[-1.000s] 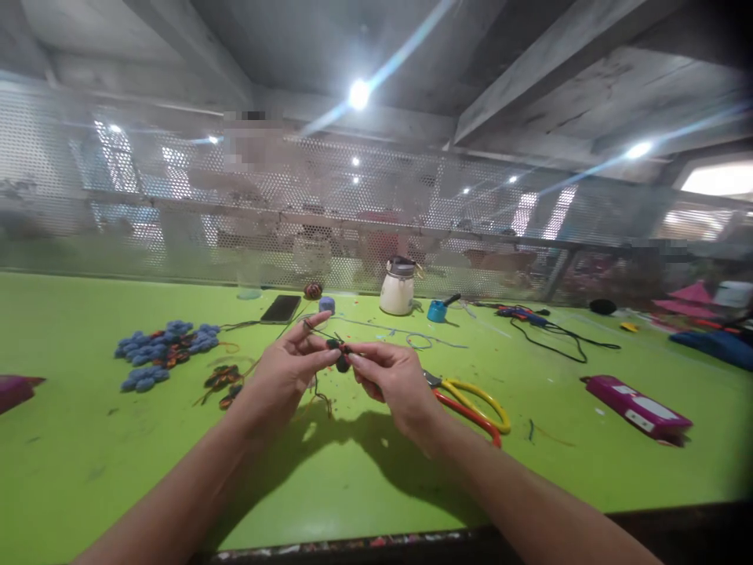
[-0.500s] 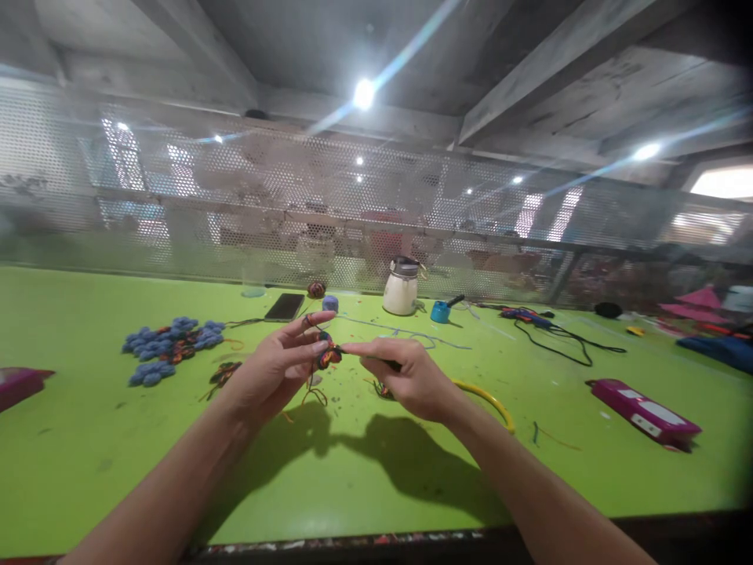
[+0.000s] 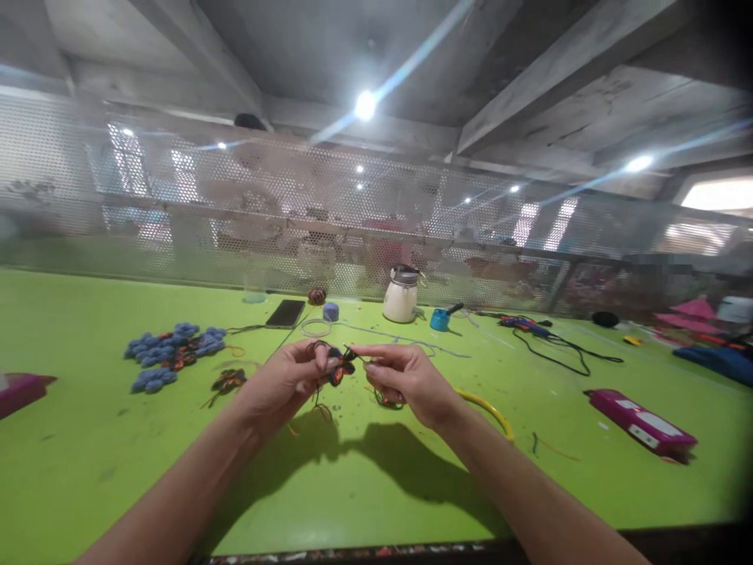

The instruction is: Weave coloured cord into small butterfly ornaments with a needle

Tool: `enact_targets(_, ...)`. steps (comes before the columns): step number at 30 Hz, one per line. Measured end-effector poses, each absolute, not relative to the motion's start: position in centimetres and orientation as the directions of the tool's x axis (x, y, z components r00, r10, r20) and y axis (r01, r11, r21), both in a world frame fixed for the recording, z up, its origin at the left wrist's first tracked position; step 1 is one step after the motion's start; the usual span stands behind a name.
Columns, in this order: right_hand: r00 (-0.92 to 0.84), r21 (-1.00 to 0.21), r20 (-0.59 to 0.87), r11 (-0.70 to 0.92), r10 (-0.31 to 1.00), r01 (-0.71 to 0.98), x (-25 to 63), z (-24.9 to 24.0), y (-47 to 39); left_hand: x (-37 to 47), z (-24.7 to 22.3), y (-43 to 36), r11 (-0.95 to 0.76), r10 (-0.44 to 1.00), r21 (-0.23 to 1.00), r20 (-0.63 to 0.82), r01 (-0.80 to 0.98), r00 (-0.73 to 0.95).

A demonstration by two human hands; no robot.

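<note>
My left hand (image 3: 282, 380) pinches a small crocheted piece (image 3: 340, 372) in dark and orange yarn above the table. Dark yarn runs over its fingers, and loose ends hang below. From the right, my right hand (image 3: 415, 380) grips a thin crochet hook (image 3: 360, 356), mostly hidden by the fingers, with its tip at the top of the piece. Left of my left hand, a dark-and-orange crocheted flower (image 3: 228, 380) lies on the green table (image 3: 294, 494). Under my right hand is a small bundle of dark yarn (image 3: 388, 400), partly covered.
Blue crocheted flowers (image 3: 154, 377) lie at left, near a phone (image 3: 285, 314). Yarn balls (image 3: 330, 312), a white jug (image 3: 401, 300) and a blue pot (image 3: 439, 319) stand behind. At right are a yellow ring (image 3: 491, 408), a glue gun (image 3: 523, 323) and a magenta box (image 3: 641, 424).
Both hands and the crocheted piece have come slightly lower. My left index finger, raised before, has bent down towards the piece. The hook's tip now shows above it.
</note>
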State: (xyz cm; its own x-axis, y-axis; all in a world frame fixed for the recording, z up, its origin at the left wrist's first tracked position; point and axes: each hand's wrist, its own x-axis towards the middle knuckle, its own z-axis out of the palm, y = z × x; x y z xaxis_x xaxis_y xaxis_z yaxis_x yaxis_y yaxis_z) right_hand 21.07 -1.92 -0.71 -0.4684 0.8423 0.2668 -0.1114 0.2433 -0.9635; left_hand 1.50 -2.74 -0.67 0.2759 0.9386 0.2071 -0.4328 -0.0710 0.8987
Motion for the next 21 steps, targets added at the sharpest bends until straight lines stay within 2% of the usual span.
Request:
enact_targets(10, -0.426, -0.925, 0.314, 0.374, 0.848, 0.063, 20.8, -1.3, -1.3, 1.9, -1.9, -1.4, -0.144, 0.973, 0.923, 0.198, -0.356, 0.119)
enact_targets(18, -0.416, -0.921, 0.298, 0.374, 0.859, 0.112, 20.9, -1.2, -1.1, 1.4, -2.2, -0.9, -0.122, 0.972, 0.951, 0.172, -0.284, 0.159)
enact_targets(21, -0.432, -0.942, 0.247, 0.319, 0.868, 0.103, 21.1, -1.1, -1.0, 1.5, -1.9, -1.0, -0.134, 0.965, 0.965, 0.179, -0.227, 0.191)
